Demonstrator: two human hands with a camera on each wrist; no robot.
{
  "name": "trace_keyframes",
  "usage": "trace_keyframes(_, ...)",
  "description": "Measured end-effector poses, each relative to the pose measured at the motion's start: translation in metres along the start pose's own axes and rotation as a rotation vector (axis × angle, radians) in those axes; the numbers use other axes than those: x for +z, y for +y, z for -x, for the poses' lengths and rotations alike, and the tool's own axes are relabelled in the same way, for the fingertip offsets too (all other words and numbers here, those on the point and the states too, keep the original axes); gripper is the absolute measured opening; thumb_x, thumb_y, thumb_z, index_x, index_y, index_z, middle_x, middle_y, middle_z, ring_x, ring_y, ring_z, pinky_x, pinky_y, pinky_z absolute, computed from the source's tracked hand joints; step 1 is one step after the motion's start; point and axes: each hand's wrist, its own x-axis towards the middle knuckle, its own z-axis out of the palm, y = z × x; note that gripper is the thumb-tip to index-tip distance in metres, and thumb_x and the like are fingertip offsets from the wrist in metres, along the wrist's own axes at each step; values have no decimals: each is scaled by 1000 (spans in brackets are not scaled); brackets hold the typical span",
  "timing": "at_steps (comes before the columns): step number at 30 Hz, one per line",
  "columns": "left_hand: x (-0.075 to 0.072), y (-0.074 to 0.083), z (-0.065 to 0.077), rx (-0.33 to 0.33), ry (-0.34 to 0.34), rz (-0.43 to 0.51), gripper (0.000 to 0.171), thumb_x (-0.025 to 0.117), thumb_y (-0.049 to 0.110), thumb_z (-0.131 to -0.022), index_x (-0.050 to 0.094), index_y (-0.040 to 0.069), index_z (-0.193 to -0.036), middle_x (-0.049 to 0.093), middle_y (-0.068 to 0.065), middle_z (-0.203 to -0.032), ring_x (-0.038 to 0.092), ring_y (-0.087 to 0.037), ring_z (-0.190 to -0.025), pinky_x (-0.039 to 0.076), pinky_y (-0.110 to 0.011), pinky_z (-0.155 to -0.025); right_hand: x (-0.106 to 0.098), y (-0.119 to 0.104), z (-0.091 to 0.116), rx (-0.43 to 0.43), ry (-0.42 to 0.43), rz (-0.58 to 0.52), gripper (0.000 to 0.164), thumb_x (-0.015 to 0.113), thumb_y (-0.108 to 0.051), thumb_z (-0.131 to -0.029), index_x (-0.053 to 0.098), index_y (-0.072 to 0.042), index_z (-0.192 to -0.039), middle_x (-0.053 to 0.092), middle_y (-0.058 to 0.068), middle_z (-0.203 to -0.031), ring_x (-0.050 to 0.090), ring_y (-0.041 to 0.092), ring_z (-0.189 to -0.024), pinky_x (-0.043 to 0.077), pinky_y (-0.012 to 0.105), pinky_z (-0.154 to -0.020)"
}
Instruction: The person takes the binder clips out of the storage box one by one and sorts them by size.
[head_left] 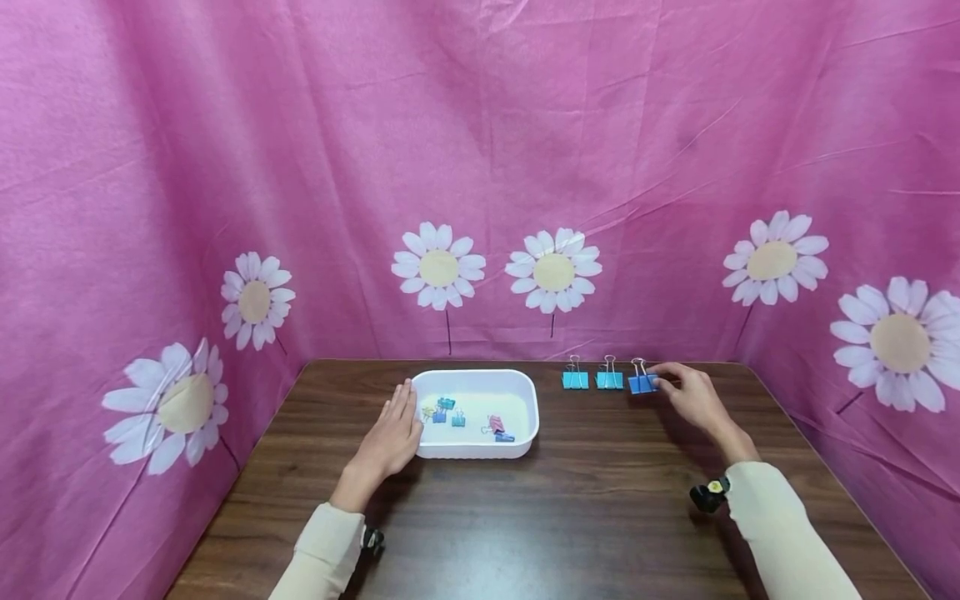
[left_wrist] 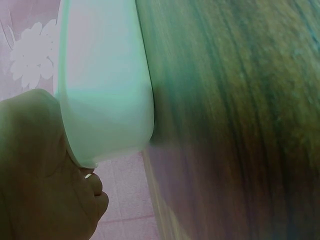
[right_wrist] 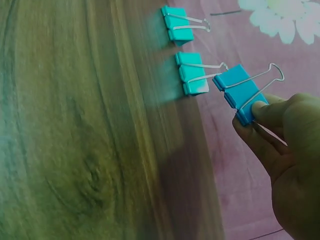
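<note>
My right hand (head_left: 696, 406) pinches a blue binder clip (right_wrist: 239, 89) by one end between thumb and fingers, its wire handles pointing away from the table. Two turquoise binder clips (head_left: 575, 381) stand in a row just left of it, handles up, near the table's back edge. At the left end of a white plastic tray (head_left: 480, 451), my left hand (head_left: 388, 439) rests with its fingers extended along the rim. Inside the tray lie several smaller binder clips, among them a pink clip (head_left: 496, 424), a dark blue clip (head_left: 505, 437) and a teal clip (head_left: 458, 420).
Both hands work over a brown wooden table (head_left: 570, 517). A pink curtain (head_left: 480, 150) with printed daisies hangs behind its back edge and along both sides. Dark wrist devices (head_left: 707, 497) show at the cuffs.
</note>
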Motion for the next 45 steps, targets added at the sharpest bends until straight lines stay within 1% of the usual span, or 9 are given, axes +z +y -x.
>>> trace_keyframes(3, 0, 0, 0, 3, 5, 3, 63, 38, 18, -111, 21, -12, -164, 14, -26, -177, 17, -44, -165, 20, -58, -135, 0, 6, -3, 15, 10, 5, 19, 70, -4, -101, 77, 0, -118, 75, 30, -121, 67, 48, -117, 52, 64, -98)
trace_keyframes(10, -1, 1, 1, 7, 16, 5, 63, 38, 18, -110, 24, -13, -163, 16, -26, -176, 18, -45, -164, 21, -58, -135, 0, 17, -10, 59, 13, 31, 18, 69, -5, -101, 77, -1, -117, 77, 26, -116, 65, 35, -102, 52, 49, -87)
trace_keyframes(23, -1, 1, 0, 4, 5, 3, 63, 38, 18, -110, 24, -13, -163, 15, -26, -177, 17, -44, -165, 21, -57, -135, 7, 30, -20, 144, -23, 34, 21, 64, -8, -105, 75, 2, -120, 76, 26, -112, 60, 33, -92, 48, 43, -81)
trace_keyframes(26, -1, 1, -1, 9, 13, 1, 62, 39, 16, -110, 25, -13, -163, 17, -27, -176, 17, -44, -165, 21, -58, -135, 11, 32, -21, 160, -32, 34, 23, 63, -8, -105, 74, 2, -122, 75, 28, -114, 60, 35, -94, 50, 48, -83)
trace_keyframes(28, 0, 1, -1, 12, 17, 2, 62, 39, 16, -110, 25, -14, -163, 18, -27, -176, 18, -44, -164, 22, -59, -135, 14, 35, -22, 165, -36, 32, 23, 62, -7, -105, 73, 3, -123, 74, 31, -117, 61, 40, -98, 51, 55, -88)
trace_keyframes(33, -1, 2, -1, 12, 19, -7, 62, 39, 17, -110, 26, -13, -163, 17, -26, -176, 19, -43, -165, 22, -58, -135, 21, 38, -21, 184, -52, 31, 25, 60, -6, -105, 70, 5, -126, 68, 37, -124, 61, 49, -109, 50, 67, -96)
trace_keyframes(36, -2, 3, -1, 12, 18, -3, 62, 39, 18, -110, 26, -13, -163, 17, -26, -176, 18, -43, -165, 22, -57, -135, 22, 39, -20, 194, -58, 35, 28, 59, -6, -105, 68, 5, -129, 66, 39, -129, 61, 54, -115, 49, 70, -99)
trace_keyframes(40, -3, 4, 0, 6, 7, 4, 63, 39, 18, -110, 25, -12, -163, 16, -25, -177, 17, -42, -165, 20, -56, -136, 23, 38, -18, 208, -75, 32, 31, 59, -8, -106, 66, 6, -133, 61, 40, -136, 55, 61, -128, 46, 74, -106)
trace_keyframes(45, -3, 4, 0, 5, 6, -1, 62, 39, 17, -110, 25, -13, -163, 16, -25, -177, 18, -43, -165, 21, -57, -135, 24, 38, -18, 227, -106, 32, 34, 61, -9, -105, 63, 7, -134, 58, 41, -140, 50, 64, -132, 43, 75, -108)
